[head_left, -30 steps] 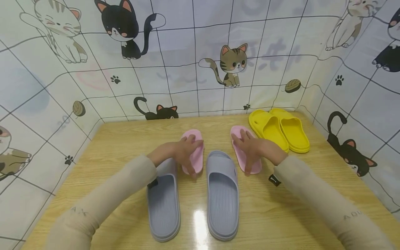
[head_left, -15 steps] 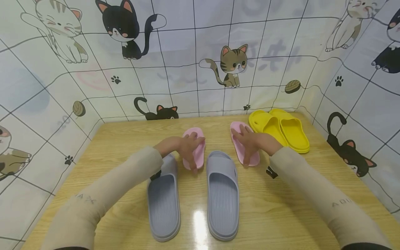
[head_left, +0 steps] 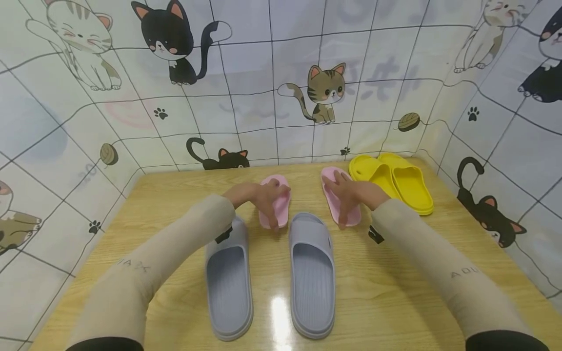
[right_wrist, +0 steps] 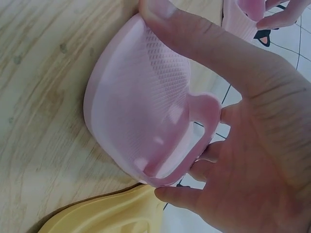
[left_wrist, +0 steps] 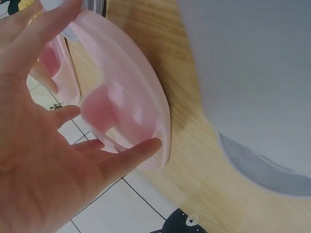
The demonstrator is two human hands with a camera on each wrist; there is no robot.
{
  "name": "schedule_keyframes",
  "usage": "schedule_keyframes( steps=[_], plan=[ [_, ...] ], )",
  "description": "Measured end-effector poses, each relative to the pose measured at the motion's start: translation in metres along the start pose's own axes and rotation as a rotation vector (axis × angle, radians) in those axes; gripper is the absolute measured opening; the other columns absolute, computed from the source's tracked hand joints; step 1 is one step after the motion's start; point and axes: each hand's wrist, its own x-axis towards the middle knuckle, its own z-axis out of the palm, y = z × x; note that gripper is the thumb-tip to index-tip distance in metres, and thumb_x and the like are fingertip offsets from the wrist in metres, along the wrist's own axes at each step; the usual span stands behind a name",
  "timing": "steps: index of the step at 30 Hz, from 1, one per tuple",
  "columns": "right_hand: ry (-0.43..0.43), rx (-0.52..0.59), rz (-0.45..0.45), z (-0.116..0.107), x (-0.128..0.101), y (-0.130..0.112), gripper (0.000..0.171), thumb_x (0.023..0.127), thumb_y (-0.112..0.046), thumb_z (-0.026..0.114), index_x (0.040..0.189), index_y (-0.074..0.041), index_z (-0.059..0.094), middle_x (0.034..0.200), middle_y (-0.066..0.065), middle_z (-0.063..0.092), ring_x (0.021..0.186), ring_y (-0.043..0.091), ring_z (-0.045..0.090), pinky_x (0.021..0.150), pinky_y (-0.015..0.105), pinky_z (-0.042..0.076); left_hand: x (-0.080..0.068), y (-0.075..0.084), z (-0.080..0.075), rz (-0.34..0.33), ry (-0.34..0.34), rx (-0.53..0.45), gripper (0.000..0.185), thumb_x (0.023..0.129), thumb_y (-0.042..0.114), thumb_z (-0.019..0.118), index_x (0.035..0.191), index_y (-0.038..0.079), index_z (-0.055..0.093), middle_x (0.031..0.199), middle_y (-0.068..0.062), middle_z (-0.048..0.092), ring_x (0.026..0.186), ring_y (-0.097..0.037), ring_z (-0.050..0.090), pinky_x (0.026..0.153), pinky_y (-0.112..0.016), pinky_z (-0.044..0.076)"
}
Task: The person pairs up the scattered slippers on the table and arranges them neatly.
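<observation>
A small pink slipper (head_left: pixel 282 209) lies under my left hand (head_left: pixel 265 200), left of centre near the back of the table. Its thumb and fingers span the slipper from heel to toe, as the left wrist view shows along the pale ridged sole (left_wrist: pixel 131 73). The matching pink slipper (head_left: pixel 353 216) sits further right under my right hand (head_left: pixel 348 194). There, the thumb is at the heel end, and the fingers reach the front strap (right_wrist: pixel 210 109). Both slippers point toward the back wall, the right one slightly angled.
Two large grey slippers (head_left: pixel 313 287) stand in front, between and left of my arms. A pair of yellow clogs (head_left: pixel 412 187) sits at the back right, close beside the right pink slipper. Cat-print walls (head_left: pixel 250 112) border the wooden table (head_left: pixel 184 195).
Both hands and both pink slippers have slid toward the back wall and a little toward each other. The grey slippers and yellow clogs stay where they were.
</observation>
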Motion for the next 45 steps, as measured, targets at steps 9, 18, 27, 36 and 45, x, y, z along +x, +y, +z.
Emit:
schedule_keyframes(
  steps=[9, 18, 27, 36, 45],
  plan=[
    [0.014, -0.031, 0.008, -0.001, 0.009, 0.005, 0.146, 0.065, -0.044, 0.097, 0.167, -0.013, -0.002, 0.170, 0.030, -0.010, 0.159, 0.049, -0.004, 0.123, 0.071, 0.018, 0.020, -0.002, -0.006, -0.039, -0.009, -0.184, 0.125, 0.072, 0.041, 0.092, 0.167, 0.024, 0.012, 0.170, -0.018, 0.005, 0.143, -0.038, 0.039, 0.099, -0.054, 0.057],
    [0.016, -0.001, 0.008, -0.004, 0.015, 0.009, 0.144, 0.066, -0.041, 0.098, 0.167, -0.014, -0.003, 0.171, 0.028, -0.011, 0.159, 0.048, -0.006, 0.125, 0.070, 0.012, 0.035, 0.001, -0.012, -0.065, 0.002, -0.299, 0.133, 0.072, 0.032, 0.093, 0.167, 0.025, 0.001, 0.172, -0.013, -0.001, 0.144, -0.034, 0.039, 0.104, -0.048, 0.056],
    [0.019, 0.026, 0.035, -0.007, 0.023, 0.009, 0.146, 0.066, -0.039, 0.098, 0.168, -0.019, -0.003, 0.172, 0.024, -0.013, 0.160, 0.044, -0.007, 0.125, 0.070, 0.012, 0.046, 0.007, -0.018, -0.056, 0.027, -0.355, 0.132, 0.073, 0.029, 0.092, 0.168, 0.023, 0.000, 0.173, -0.013, -0.004, 0.147, -0.035, 0.036, 0.104, -0.047, 0.056],
    [0.017, 0.044, 0.070, -0.010, 0.026, 0.009, 0.145, 0.066, -0.039, 0.098, 0.168, -0.022, -0.004, 0.172, 0.022, -0.013, 0.160, 0.044, -0.009, 0.123, 0.073, 0.012, 0.059, 0.016, -0.023, -0.069, 0.041, -0.362, 0.131, 0.073, 0.030, 0.093, 0.167, 0.027, 0.002, 0.174, -0.010, -0.005, 0.149, -0.037, 0.035, 0.099, -0.051, 0.058],
    [0.009, 0.061, 0.108, -0.012, 0.027, 0.008, 0.144, 0.066, -0.041, 0.097, 0.168, -0.027, -0.004, 0.173, 0.018, -0.016, 0.161, 0.040, -0.010, 0.120, 0.074, 0.022, 0.072, 0.022, -0.023, -0.063, 0.061, -0.394, 0.132, 0.071, 0.025, 0.095, 0.168, 0.026, 0.004, 0.174, -0.007, -0.005, 0.150, -0.035, 0.034, 0.103, -0.049, 0.057]
  ],
)
